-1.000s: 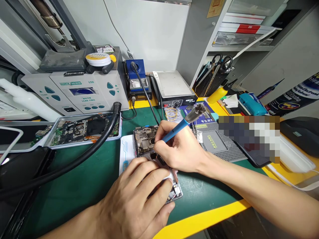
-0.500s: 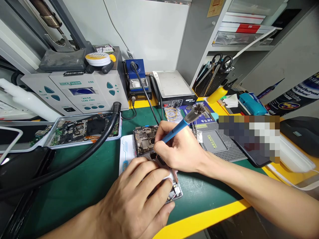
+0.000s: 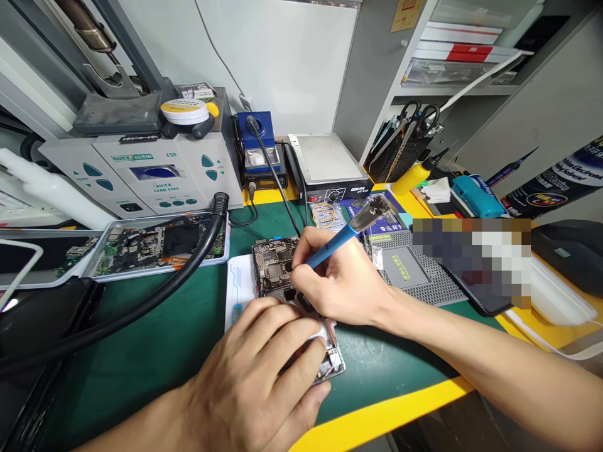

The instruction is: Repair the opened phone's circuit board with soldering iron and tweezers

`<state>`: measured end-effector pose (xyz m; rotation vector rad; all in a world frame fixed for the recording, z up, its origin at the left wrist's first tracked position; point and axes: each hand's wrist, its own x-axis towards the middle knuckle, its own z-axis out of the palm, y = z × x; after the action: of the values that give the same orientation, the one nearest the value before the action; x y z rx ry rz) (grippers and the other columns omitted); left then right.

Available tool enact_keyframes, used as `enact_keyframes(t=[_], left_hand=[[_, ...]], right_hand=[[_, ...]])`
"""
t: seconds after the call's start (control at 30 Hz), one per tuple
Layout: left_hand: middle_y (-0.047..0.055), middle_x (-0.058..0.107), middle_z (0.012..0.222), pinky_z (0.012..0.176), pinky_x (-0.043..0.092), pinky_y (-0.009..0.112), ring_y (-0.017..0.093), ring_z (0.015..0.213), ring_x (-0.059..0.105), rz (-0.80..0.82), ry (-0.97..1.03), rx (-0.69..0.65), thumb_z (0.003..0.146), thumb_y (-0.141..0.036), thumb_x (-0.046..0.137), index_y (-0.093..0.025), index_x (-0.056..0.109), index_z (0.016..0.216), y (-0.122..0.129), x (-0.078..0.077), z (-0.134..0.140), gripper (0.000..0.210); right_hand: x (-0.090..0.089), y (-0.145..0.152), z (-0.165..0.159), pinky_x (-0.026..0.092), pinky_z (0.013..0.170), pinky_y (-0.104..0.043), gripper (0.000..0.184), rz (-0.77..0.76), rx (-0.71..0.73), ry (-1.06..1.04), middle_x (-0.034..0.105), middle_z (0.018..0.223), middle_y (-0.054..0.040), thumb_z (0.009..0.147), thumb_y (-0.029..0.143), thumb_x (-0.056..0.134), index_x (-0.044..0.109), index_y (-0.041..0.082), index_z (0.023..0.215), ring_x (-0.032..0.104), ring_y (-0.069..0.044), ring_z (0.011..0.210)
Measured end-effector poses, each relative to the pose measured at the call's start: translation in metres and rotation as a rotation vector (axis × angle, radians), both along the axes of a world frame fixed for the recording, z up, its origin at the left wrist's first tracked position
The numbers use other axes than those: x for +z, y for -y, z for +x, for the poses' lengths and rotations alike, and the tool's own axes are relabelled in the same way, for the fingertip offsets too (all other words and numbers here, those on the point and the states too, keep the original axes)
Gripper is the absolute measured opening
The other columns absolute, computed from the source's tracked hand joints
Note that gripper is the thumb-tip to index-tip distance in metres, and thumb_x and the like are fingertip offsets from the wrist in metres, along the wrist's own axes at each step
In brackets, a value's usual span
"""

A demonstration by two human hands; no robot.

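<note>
An opened phone (image 3: 274,267), its circuit board bare, lies on a white box-like piece (image 3: 234,285) on the green mat. My left hand (image 3: 257,358) is draped across the phone's lower part, fingers curled over it and thumb by the near edge, and grips it there. In a pen grip, my right hand (image 3: 342,282) is closed on a blue-handled brush (image 3: 333,246). The brush's dark bristles point up and away to the right. Its other end points down toward the board, with the tip hidden behind my fingers.
A grey hot-air station (image 3: 155,172) stands at the back left, and its black hose (image 3: 188,276) crosses the mat. A tray of circuit boards (image 3: 155,245) lies below it. Behind the phone are a soldering station (image 3: 258,150) and a flat heating plate (image 3: 325,160). A dark phone (image 3: 475,292) lies right.
</note>
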<state>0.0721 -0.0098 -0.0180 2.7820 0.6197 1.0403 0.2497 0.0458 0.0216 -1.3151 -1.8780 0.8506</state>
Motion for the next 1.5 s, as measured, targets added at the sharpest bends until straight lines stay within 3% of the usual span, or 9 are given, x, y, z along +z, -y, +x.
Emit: enact_keyframes(t=[1.5], left_hand=[[0.009,0.073,0.102,0.087,0.049,0.048,0.027,0.094,0.062,-0.004,0.002,0.023,0.092,-0.019,0.064,-0.011,0.069,0.104,0.0006,0.0019,0.0004,0.016]], right_hand=[[0.0008,-0.0005,0.0003,0.033,0.046,-0.025,0.004,0.031,-0.019,0.013,0.054,0.055,0.0041,0.072,0.021,0.054,0.056,0.02,0.069,0.045,-0.011,0.051]])
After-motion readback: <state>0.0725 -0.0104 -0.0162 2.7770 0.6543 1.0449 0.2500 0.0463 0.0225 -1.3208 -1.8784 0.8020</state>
